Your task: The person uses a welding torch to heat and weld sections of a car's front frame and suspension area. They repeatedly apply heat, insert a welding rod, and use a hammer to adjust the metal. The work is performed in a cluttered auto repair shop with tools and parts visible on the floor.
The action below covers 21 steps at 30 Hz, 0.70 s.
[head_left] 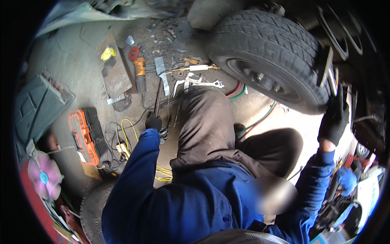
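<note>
My left hand (153, 121), in a black glove with a blue sleeve, reaches down to the concrete floor and is closed on the near end of a thin dark metal bar (158, 95) that points away from me. My right hand (334, 118), also in a black glove, is raised against the right edge of a large black tyre (268, 49) on a vehicle. Its fingers point up toward pale metal rods (328, 69) beside the tyre. Whether it grips anything is hidden. My knee in brown trousers (207, 122) lies between the two arms.
Tools lie on the floor ahead: an orange angle grinder (139, 69), pliers and spanners (195, 81), a yellow tape measure (107, 53) on a rusty plate. An orange tool case (83, 136) and yellow cable (126, 134) sit left. Red and green hoses (260, 118) run under the tyre.
</note>
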Tool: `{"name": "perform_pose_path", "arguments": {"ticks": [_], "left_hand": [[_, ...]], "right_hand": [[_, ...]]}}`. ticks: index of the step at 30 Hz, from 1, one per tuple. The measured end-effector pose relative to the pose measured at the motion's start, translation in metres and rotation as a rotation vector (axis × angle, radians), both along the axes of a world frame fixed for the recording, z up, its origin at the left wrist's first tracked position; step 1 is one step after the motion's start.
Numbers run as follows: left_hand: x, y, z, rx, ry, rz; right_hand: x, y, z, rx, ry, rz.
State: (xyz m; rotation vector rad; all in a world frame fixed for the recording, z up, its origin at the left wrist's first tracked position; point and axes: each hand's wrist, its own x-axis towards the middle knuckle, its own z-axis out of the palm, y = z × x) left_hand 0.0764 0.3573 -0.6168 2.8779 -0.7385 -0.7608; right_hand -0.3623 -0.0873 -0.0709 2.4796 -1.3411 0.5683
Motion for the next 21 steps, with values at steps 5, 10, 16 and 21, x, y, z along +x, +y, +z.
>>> {"name": "perform_pose_path", "arguments": {"ticks": [5,10,16,21], "left_hand": [[0.009,0.043,0.013,-0.195,0.268,0.207],[0.002,0.093,0.086,-0.250,0.244,0.273],[-0.047,0.086,0.184,-0.631,0.057,0.365],[-0.049,0.035,0.260,-0.707,-0.057,0.362]], "right_hand": [[0.003,-0.001,-0.002,-0.075,0.021,-0.034],[0.000,-0.003,-0.009,-0.142,0.062,-0.051],[-0.003,-0.005,-0.015,-0.179,-0.005,-0.006],[-0.003,0.001,-0.015,-0.167,-0.143,0.015]]}}
